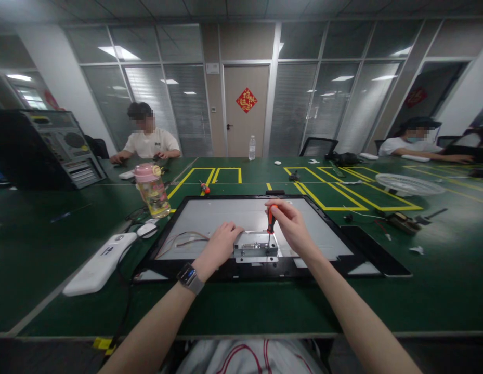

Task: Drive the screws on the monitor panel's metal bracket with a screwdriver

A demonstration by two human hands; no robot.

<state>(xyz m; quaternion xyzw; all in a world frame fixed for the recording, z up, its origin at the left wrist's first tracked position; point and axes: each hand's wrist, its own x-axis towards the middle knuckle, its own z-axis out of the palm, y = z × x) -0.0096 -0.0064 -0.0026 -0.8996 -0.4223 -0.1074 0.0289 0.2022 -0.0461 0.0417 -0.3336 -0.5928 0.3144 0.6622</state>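
A black-framed monitor panel [202, 212] lies flat before me, pale back upward. Near its front edge sits a metal housing [247, 253] with a small circuit board [252, 245] inside. My left hand [221, 241] is closed at the housing's left end, its fingertips partly hidden. An orange-and-black screwdriver [271, 221] stands almost upright in my right hand [292, 224], fingers wrapped round its handle. The screwdriver's tip reaches down to the right end of the housing; the exact contact point is too small to make out. Thin wires [192, 238] run over the panel left of my left hand.
At left are a pink-lidded bottle [152, 193], a white elongated device [101, 264] with cables and a computer case [72, 148]. A black phone-like slab [376, 250] and a tool [403, 222] lie right. Two co-workers sit across the green table [241, 311]; a water bottle [252, 148] stands far back.
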